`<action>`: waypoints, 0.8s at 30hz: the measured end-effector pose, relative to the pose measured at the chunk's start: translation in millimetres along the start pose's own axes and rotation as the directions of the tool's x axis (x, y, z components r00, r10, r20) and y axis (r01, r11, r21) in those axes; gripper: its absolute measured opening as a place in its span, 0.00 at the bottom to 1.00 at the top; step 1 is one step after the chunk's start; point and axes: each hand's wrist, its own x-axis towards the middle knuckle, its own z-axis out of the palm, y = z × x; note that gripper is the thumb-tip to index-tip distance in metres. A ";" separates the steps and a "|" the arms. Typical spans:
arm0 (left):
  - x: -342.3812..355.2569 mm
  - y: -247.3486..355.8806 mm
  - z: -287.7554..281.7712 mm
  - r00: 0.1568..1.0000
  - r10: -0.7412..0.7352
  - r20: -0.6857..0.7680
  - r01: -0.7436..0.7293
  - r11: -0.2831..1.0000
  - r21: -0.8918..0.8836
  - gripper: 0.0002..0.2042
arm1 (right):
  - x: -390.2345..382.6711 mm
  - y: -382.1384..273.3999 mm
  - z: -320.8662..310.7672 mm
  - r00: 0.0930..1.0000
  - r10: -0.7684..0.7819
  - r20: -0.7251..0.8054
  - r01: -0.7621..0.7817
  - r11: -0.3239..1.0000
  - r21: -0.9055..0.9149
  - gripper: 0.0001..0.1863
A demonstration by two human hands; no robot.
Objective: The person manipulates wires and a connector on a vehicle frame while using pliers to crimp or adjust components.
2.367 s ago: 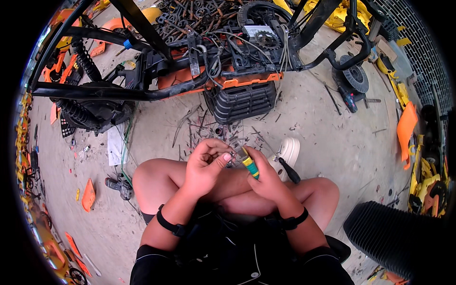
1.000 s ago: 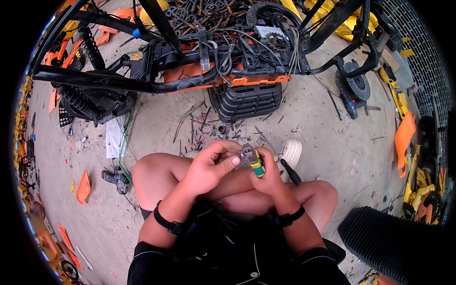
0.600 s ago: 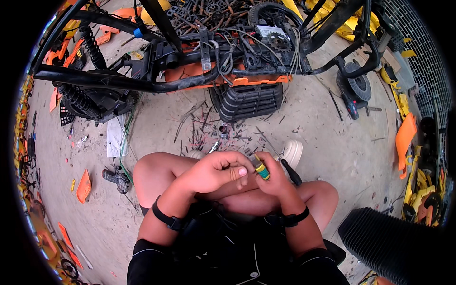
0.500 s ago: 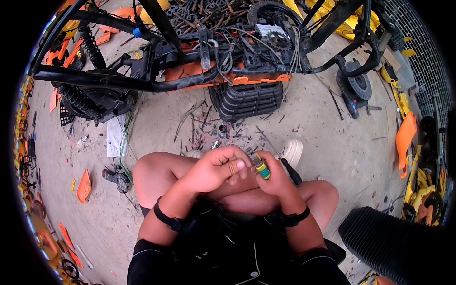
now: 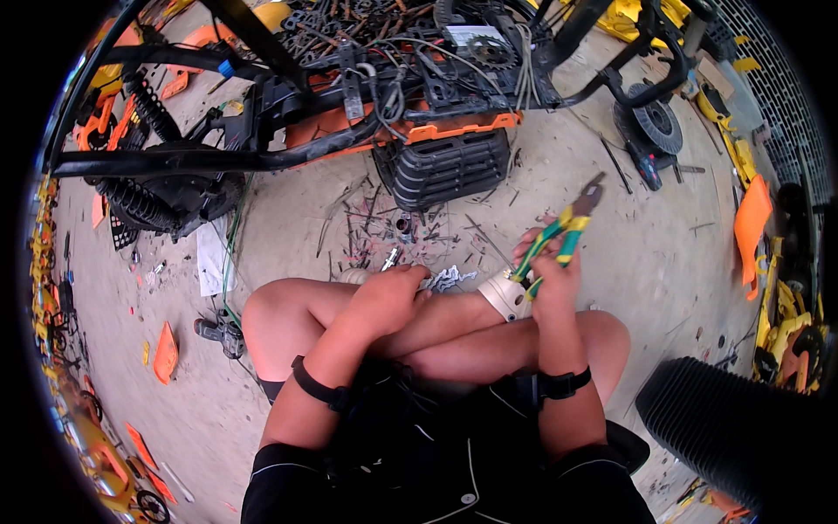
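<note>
hands apart | right hand (image 5: pixel 553 278) wrapped round green-and-yellow pliers (image 5: pixel 572 237) near my shoe (image 5: pixel 504 297) | left hand (image 5: pixel 391 299) half-curled beside a crinkled silver strip (image 5: pixel 449 279) on the floor (image 5: pixel 650 271), can't tell if it's holding anything | imo seat both handles (image 5: pixel 547 234) in the palm, nose (image 5: pixel 586 201) clear of my leg (image 5: pixel 463 316)

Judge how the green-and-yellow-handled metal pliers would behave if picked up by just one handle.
The pliers are likely stiff, since the dark head looks like solid metal. They may feel head-heavy, with that metal projecting beyond the right hand. The spread handles could swing about the joint if only one is held.
</note>
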 end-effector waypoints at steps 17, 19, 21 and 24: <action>157.8 -3.4 121.9 0.889 0.133 0.438 -0.262 0.932 0.249 0.12 | 27.2 -14.5 -34.4 0.930 0.097 -0.356 -0.018 0.975 0.220 0.32; 161.9 0.3 129.6 0.892 0.087 0.443 -0.263 0.898 0.353 0.11 | 30.2 -13.3 -40.1 0.925 0.115 -0.361 -0.028 0.971 0.237 0.31; 165.5 0.9 131.1 0.894 0.023 0.447 -0.230 0.881 0.414 0.12 | 32.4 -16.2 -40.0 0.924 0.135 -0.359 -0.039 0.964 0.264 0.31; 169.3 2.3 138.9 0.899 -0.093 0.428 -0.149 0.854 0.499 0.12 | 34.7 -16.5 -43.1 0.926 0.140 -0.351 -0.039 0.960 0.278 0.31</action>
